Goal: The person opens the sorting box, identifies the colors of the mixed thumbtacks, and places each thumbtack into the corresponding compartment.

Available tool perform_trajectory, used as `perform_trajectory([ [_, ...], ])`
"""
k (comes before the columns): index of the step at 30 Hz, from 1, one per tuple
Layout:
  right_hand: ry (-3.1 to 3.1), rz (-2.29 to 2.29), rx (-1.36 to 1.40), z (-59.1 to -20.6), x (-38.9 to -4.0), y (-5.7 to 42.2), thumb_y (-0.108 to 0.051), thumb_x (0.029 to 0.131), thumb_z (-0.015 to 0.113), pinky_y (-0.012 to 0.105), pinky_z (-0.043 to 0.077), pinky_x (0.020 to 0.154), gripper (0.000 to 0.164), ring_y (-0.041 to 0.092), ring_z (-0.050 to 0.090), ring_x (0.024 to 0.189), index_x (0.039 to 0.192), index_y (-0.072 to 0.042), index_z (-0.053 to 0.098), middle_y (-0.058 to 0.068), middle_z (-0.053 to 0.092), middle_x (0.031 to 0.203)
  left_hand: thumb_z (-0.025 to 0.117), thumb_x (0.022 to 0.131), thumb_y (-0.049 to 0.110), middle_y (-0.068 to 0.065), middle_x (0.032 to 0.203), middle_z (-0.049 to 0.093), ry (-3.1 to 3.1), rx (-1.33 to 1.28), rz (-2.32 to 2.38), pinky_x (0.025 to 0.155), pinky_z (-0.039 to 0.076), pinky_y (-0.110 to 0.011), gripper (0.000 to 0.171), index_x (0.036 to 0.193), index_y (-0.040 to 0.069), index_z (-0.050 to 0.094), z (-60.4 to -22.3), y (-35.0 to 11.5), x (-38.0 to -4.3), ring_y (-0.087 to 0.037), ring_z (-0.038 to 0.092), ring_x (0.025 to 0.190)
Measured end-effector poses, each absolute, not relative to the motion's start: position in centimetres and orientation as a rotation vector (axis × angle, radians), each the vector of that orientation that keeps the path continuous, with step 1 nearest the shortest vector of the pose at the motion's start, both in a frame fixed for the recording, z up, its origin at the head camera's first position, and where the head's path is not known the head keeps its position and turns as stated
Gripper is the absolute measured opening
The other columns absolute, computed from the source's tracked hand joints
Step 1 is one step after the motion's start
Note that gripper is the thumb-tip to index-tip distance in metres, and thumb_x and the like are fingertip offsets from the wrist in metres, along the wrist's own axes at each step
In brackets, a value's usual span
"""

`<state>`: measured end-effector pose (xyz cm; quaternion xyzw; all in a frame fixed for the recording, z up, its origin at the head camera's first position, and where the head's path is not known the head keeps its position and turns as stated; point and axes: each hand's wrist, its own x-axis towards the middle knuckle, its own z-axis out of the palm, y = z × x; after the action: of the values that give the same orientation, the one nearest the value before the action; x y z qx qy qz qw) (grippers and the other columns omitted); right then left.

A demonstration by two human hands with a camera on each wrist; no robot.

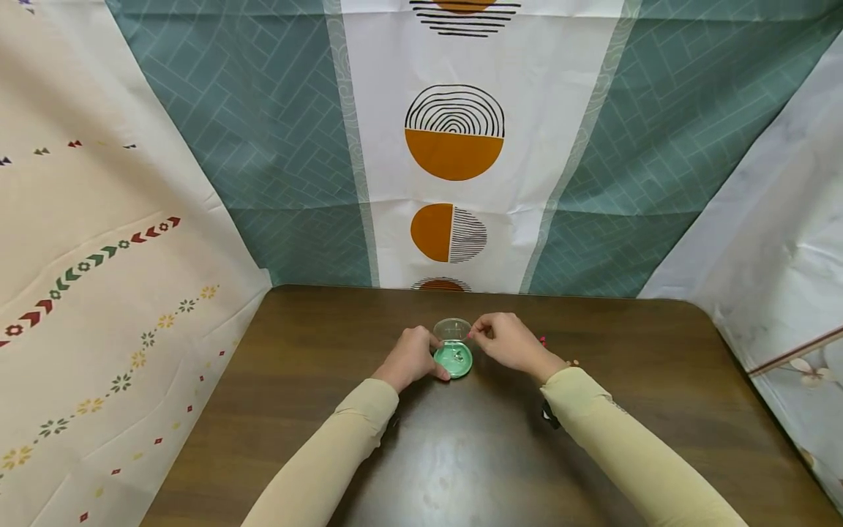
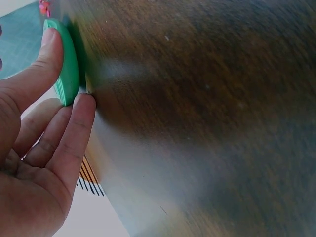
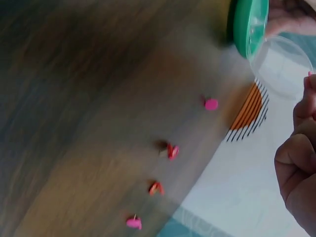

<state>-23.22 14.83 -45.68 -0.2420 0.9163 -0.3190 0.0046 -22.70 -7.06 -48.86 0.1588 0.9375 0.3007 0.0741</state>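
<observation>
A small round green case [image 1: 453, 359] stands on the table with its clear lid [image 1: 452, 329] hinged up at the back. Tiny shiny pieces [image 1: 459, 356] lie inside it. My left hand [image 1: 413, 359] grips the case from the left, thumb [image 2: 52, 47] against its near rim and fingers around the far side. Just right of the lid, my right hand [image 1: 510, 342] pinches a tiny pink piece [image 3: 310, 73] between thumb and forefinger. That piece is mostly hidden by the fingertips.
On the dark wooden table [image 1: 290, 410], right of the case, several tiny pieces lie in a loose row: a pink round one [image 3: 211, 104], a red one [image 3: 172, 151], an orange-red one [image 3: 156, 187] and a pink one [image 3: 134, 222]. Patterned cloth [image 1: 296, 146] hangs behind.
</observation>
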Motion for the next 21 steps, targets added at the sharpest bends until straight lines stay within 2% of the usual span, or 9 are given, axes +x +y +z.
perform_trajectory([
  [4, 2.858, -0.961, -0.726, -46.3, -23.0, 13.6, -0.024, 0.09, 0.06, 0.026, 0.042, 0.054, 0.013, 0.006, 0.049, 0.058, 0.087, -0.015, 0.068, -0.011, 0.059, 0.071, 0.089, 0.048, 0.039, 0.004, 0.103, 0.066, 2.823, 0.486, 0.9, 0.076, 0.044, -0.022, 0.066, 0.104, 0.009, 0.071, -49.1, -7.1, -22.8, -0.013, 0.057, 0.097],
  [9, 2.883, -0.915, -0.666, -46.8, -23.0, 12.2, -0.022, 0.09, 0.06, 0.023, 0.045, 0.059, 0.012, 0.003, 0.054, 0.066, 0.088, -0.014, 0.069, -0.01, 0.063, 0.079, 0.089, 0.049, 0.038, 0.003, 0.104, 0.065, 2.812, 0.472, 0.908, 0.075, 0.045, -0.023, 0.065, 0.105, 0.009, 0.071, -48.7, -7.1, -23.0, -0.014, 0.057, 0.098],
  [13, 2.915, -0.896, -0.593, -47.2, -23.0, 11.4, -0.021, 0.089, 0.062, 0.025, 0.044, 0.055, 0.011, 0.004, 0.052, 0.061, 0.086, -0.016, 0.07, -0.011, 0.061, 0.078, 0.089, 0.05, 0.038, 0.003, 0.106, 0.065, 2.805, 0.487, 0.907, 0.072, 0.045, -0.021, 0.065, 0.106, 0.011, 0.07, -48.7, -6.9, -23.2, -0.014, 0.057, 0.097],
  [16, 2.896, -0.869, -0.599, -47.6, -22.9, 10.9, -0.023, 0.089, 0.062, 0.025, 0.04, 0.051, 0.011, 0.005, 0.048, 0.054, 0.087, -0.017, 0.071, -0.011, 0.059, 0.07, 0.089, 0.05, 0.038, 0.004, 0.105, 0.065, 2.8, 0.479, 0.901, 0.069, 0.045, -0.02, 0.064, 0.105, 0.012, 0.071, -48.8, -6.9, -23.2, -0.013, 0.058, 0.094],
  [21, 2.858, -0.859, -0.647, -48.2, -22.7, 10.2, -0.023, 0.089, 0.063, 0.025, 0.036, 0.045, 0.011, 0.007, 0.042, 0.048, 0.089, -0.016, 0.071, -0.012, 0.057, 0.063, 0.089, 0.049, 0.038, 0.005, 0.102, 0.066, 2.802, 0.464, 0.898, 0.072, 0.045, -0.02, 0.058, 0.099, 0.014, 0.073, -49.0, -7.1, -22.9, -0.012, 0.058, 0.093],
])
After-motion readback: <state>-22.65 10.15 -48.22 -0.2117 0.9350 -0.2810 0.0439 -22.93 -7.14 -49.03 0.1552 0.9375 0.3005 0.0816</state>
